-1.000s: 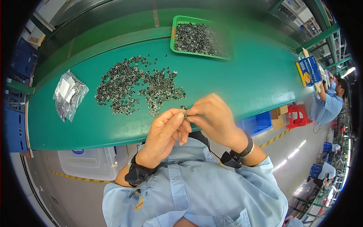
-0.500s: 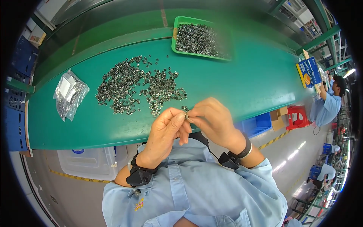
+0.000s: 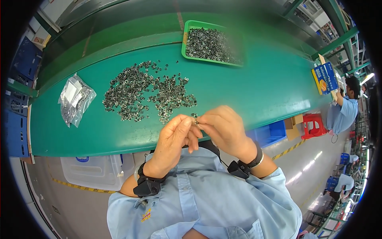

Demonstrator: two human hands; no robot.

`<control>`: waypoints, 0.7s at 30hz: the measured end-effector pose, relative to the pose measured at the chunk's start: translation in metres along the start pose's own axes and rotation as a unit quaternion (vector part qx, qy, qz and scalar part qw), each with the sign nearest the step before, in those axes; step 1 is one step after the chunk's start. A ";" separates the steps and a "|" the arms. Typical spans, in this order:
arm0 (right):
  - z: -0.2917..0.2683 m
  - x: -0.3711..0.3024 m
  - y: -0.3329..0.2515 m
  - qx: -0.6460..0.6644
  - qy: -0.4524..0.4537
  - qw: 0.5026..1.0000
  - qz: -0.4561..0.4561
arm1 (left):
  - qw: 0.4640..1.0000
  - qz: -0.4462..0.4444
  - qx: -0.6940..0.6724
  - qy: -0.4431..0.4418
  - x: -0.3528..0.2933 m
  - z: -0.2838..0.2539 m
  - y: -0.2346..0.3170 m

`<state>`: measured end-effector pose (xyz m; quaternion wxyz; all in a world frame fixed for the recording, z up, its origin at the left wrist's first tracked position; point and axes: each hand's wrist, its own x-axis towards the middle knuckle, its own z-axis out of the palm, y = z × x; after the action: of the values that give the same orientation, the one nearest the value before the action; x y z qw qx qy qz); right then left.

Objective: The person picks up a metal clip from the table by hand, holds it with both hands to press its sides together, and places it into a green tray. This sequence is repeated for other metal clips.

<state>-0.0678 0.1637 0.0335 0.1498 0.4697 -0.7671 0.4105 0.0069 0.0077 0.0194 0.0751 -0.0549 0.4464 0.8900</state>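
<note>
My left hand (image 3: 174, 139) and my right hand (image 3: 226, 129) meet at the bench's front edge, fingertips pinched together. Between them is a small shiny metal piece (image 3: 196, 122), mostly covered by the fingers. It looks like the loose pieces on the bench, but its exact kind is too small to tell. Just beyond the fingertips lie a few more pieces (image 3: 194, 115). Two adjoining heaps of small square metal parts spread past my left hand: a larger left heap (image 3: 126, 91) and a smaller right heap (image 3: 170, 95).
A green tray (image 3: 184, 51) full of similar parts stands at the back. On the left of the green bench (image 3: 238, 89) lies a clear plastic bag (image 3: 75, 99) of parts. A blue and yellow box (image 3: 325, 77) sits at the right end, near a person in light blue (image 3: 344, 111).
My hands stay pinched together at nearly the same spot, with slight finger movement. The whole view has shifted slightly; the heaps and tray look undisturbed.
</note>
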 end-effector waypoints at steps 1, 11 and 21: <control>0.000 0.000 0.000 0.000 0.000 1.000 0.000 | 1.000 -0.004 -0.015 0.001 0.000 0.000 0.001; 0.011 -0.007 0.001 0.027 0.028 0.999 0.032 | 1.000 0.001 -0.016 -0.008 0.002 -0.004 -0.005; 0.019 -0.013 0.005 0.122 0.075 0.987 0.074 | 0.997 0.016 -0.071 -0.010 0.003 0.002 -0.005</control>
<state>-0.0622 0.1576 0.0116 0.1176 0.3942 -0.7308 0.5448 0.0048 0.0124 0.0167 0.0610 -0.0440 0.3817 0.9212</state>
